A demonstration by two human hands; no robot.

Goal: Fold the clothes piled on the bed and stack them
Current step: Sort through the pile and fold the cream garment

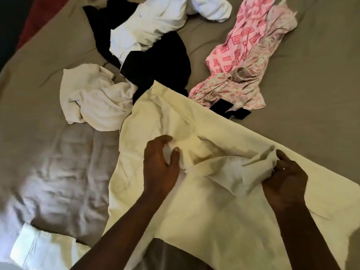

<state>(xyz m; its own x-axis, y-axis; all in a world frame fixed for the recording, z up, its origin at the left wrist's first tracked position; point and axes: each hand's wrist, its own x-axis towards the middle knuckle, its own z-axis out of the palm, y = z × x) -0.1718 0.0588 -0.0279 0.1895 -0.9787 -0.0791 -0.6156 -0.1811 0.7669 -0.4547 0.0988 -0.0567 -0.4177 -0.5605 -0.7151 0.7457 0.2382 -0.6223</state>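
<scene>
A pale yellow garment [204, 207] lies spread across the near part of the bed, creased in its middle. My left hand [161, 166] grips a bunched fold of it near the centre, thumb and fingers curled round the cloth. My right hand [284, 176] pinches another raised fold of the same garment further right. Beyond it lie a crumpled white cloth [93, 98], a black garment [159, 69] and a white garment [155, 26] heaped together. A pink patterned garment [245, 36] and a pale floral one [233, 88] lie at the right.
The bed is covered by a grey-brown sheet [315, 84], wrinkled at the left. A pale folded piece [39, 248] sits at the near left corner. A red fabric strip [39, 12] runs along the far left edge. Small black pieces [229, 110] lie by the floral garment.
</scene>
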